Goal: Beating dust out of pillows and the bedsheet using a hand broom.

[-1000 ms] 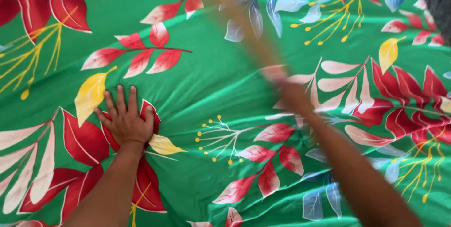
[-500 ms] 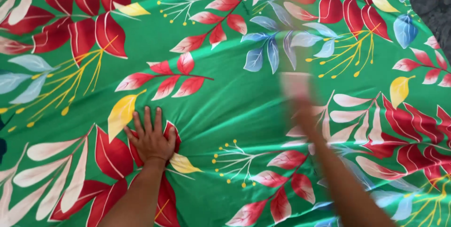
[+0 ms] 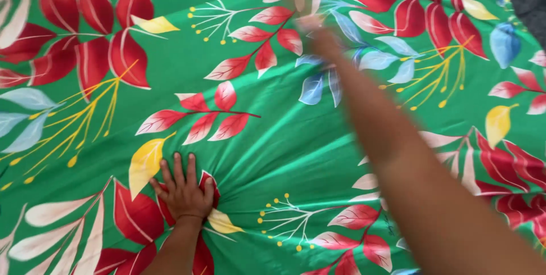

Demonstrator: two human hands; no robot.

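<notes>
Bright, even daylight fills the view; colours are saturated, with no glare or blown-out patches on the green leaf-print sheet (image 3: 267, 138). Its source cannot be told. Shadows are soft and slight, lying only in the creases that fan out from the left hand (image 3: 183, 191), which is sharp down to its fingers (image 3: 176, 167). The right hand (image 3: 318, 33) and its forearm are heavily motion-blurred, the outlines smeared and half see-through near the top. The print stays crisp towards the edges, without marked bending.
</notes>
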